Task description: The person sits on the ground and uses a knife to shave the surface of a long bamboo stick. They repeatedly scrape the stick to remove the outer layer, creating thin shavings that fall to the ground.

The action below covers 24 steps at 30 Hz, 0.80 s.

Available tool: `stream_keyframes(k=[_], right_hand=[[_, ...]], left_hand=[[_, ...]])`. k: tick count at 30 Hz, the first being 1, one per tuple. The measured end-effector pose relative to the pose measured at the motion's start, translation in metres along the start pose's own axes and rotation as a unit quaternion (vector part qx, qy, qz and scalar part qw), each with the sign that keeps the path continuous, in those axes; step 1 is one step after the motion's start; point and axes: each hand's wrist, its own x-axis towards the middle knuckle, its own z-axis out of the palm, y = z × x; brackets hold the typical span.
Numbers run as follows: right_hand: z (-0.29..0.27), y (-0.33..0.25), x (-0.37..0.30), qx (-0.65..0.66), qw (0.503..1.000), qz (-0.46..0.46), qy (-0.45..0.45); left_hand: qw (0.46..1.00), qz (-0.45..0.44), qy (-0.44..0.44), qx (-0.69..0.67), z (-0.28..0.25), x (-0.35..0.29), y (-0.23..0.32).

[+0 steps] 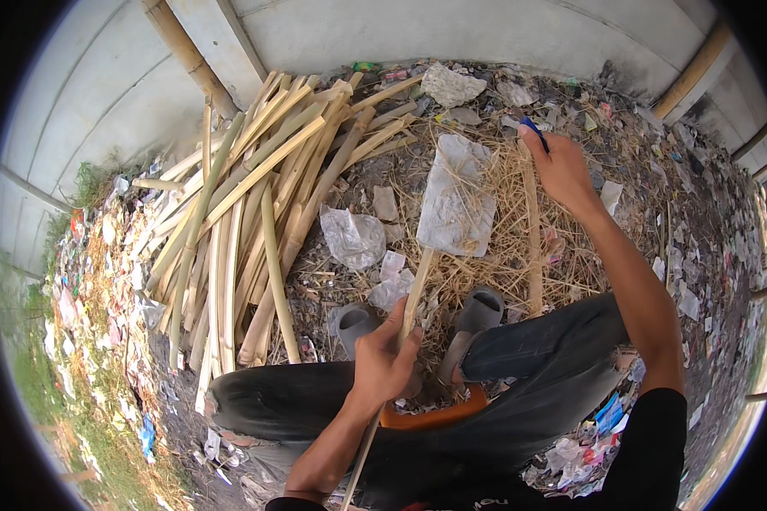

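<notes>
My left hand (385, 358) is closed round a long, narrow bamboo strip (417, 294). The strip slants from my lap up to the near edge of a flat grey-white slab (456, 204), where its far end touches or overlaps. Higher up and to the right, my right hand (562, 170) is raised, fingers wrapped round a slim blue object (533, 133) that looks like a handle. The rest of that object is hidden or cannot be told apart from the ground. Pale shavings (503, 277) lie round the slab, below the right hand.
A large heap of split bamboo strips (256, 196) leans at the left by the grey panel wall (452, 34). Clear plastic (352, 238) and litter cover the ground. My sandalled feet stand either side of the strip, an orange seat edge (435, 415) behind. A rock (452, 86) lies near the wall.
</notes>
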Motion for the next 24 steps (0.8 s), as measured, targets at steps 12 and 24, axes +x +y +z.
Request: stream_keyframes(k=[12, 24], right_hand=[[0.078, -0.084, -0.125, 0.038, 0.923, -0.201, -0.324], [0.002, -0.013, -0.024, 0.056, 0.998, -0.035, -0.004]], left_hand=[[0.994, -0.076, 0.05, 0.053, -0.011, 0.019, 0.013], [0.997, -0.07, 0.03, 0.026, 0.005, 0.001, 0.01]])
